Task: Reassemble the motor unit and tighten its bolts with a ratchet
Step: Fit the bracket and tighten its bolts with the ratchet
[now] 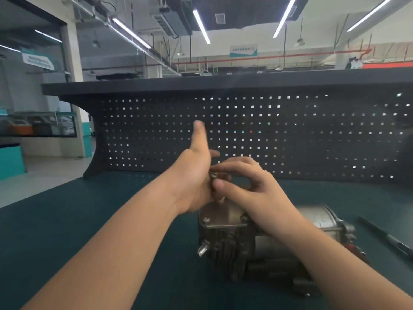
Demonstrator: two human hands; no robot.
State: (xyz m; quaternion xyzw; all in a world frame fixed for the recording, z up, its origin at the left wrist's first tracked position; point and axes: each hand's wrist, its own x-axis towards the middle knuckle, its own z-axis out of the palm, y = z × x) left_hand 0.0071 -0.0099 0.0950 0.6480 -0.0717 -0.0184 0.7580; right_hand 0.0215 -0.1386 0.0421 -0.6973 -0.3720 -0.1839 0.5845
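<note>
The grey metal motor unit (257, 240) lies on its side on the green bench mat, its cover plate (223, 217) facing up with a bolt at each near corner. My left hand (194, 177) is held above the unit, palm turned right, thumb pointing up. My right hand (243, 186) pinches a small bolt (213, 175) between thumb and forefinger, right against my left palm. The fingers of my left hand are mostly hidden behind my right hand. A ratchet (388, 237) lies on the mat to the right of the motor.
The green mat (89, 220) spreads out to the left and front. A dark pegboard back panel (290, 135) with a shelf on top closes off the far edge of the bench. A workshop hall lies beyond on the left.
</note>
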